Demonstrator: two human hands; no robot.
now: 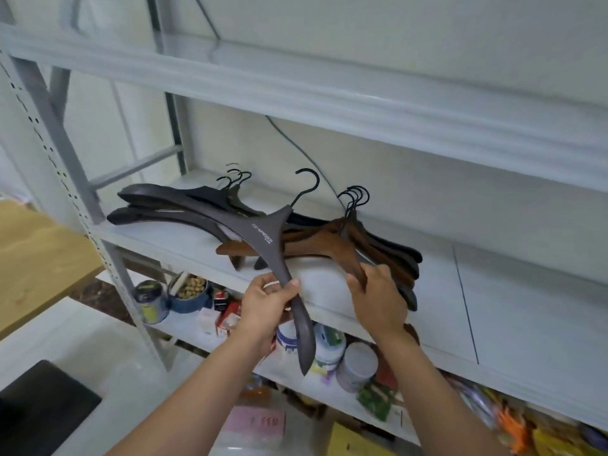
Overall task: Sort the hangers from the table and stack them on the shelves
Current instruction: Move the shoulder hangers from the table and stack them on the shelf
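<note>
As left fingers clasp the grey hanger, right fingers grip brown hangers.

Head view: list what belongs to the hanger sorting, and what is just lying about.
Job:
dark grey plastic hanger with white lettering, gripped by the left hand
brown wooden hanger stack, held by the right hand
dark grey hanger pile
white metal shelf

Lying about:
blue round tin
white plastic jars
pink box
</note>
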